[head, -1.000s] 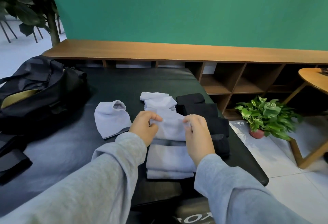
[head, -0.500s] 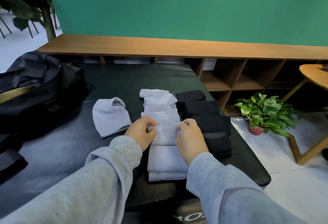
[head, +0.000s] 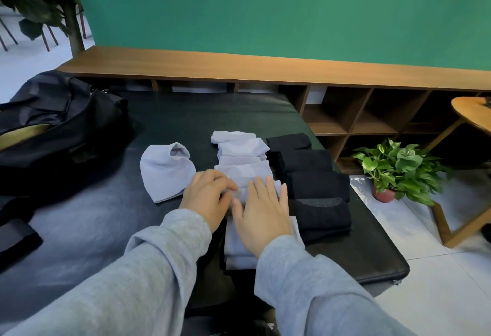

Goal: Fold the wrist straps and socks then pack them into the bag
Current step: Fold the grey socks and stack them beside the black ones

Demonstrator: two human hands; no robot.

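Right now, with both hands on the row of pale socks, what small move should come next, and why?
Probably lift both hands and reach left for the loose pale sock. The right hand lies flat on the row of folded pale socks and the left hand rests at its edge, so that fold looks pressed down, while the loose one lies apart, unfolded, its cuff open.

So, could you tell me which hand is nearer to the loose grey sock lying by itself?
Left. The left hand rests just right of the loose grey sock, nearly touching it; the right hand presses flat on the grey pile, farther right.
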